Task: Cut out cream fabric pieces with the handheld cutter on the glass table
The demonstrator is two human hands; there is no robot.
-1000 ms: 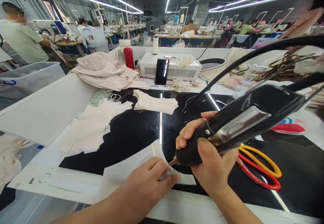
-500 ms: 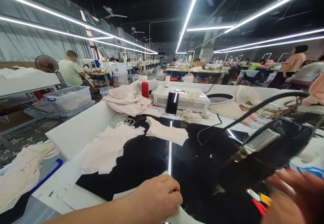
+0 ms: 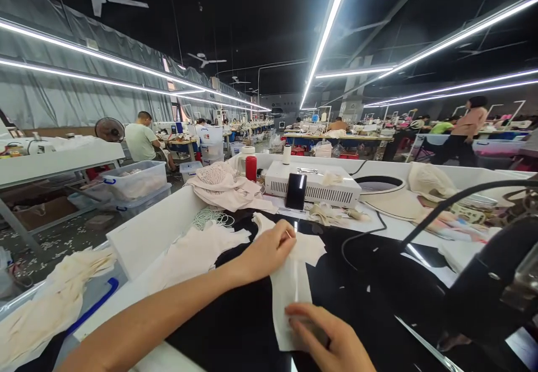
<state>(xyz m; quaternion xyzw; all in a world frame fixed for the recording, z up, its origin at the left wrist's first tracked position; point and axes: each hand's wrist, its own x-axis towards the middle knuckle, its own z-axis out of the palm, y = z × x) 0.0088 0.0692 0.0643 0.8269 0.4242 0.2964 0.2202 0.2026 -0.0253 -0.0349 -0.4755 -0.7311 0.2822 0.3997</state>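
A long pale fabric piece [image 3: 290,293] lies lengthwise on the glossy black work surface [image 3: 348,321]. My left hand [image 3: 271,249] is closed at its far end, fingers pinched together on the fabric, beside a small cream piece [image 3: 310,249]. Near the close end of the strip, my right hand [image 3: 321,335] rests with its fingers slightly apart, fingertips on the cloth. A stack of cream cut pieces [image 3: 191,251] lies left of my left hand, partly hidden by my forearm.
A black machine [image 3: 491,282] with a thick cable stands at the right. Behind the surface are a phone [image 3: 296,191], a white vented box [image 3: 315,184], a red bottle [image 3: 251,168] and bunched fabric [image 3: 227,187]. Plastic bins [image 3: 137,180] stand left; people sit or walk farther back.
My left hand has moved forward to the cream pieces. My right hand has come from the far right onto the pale strip, which now lies in full view. The camera view has shifted.
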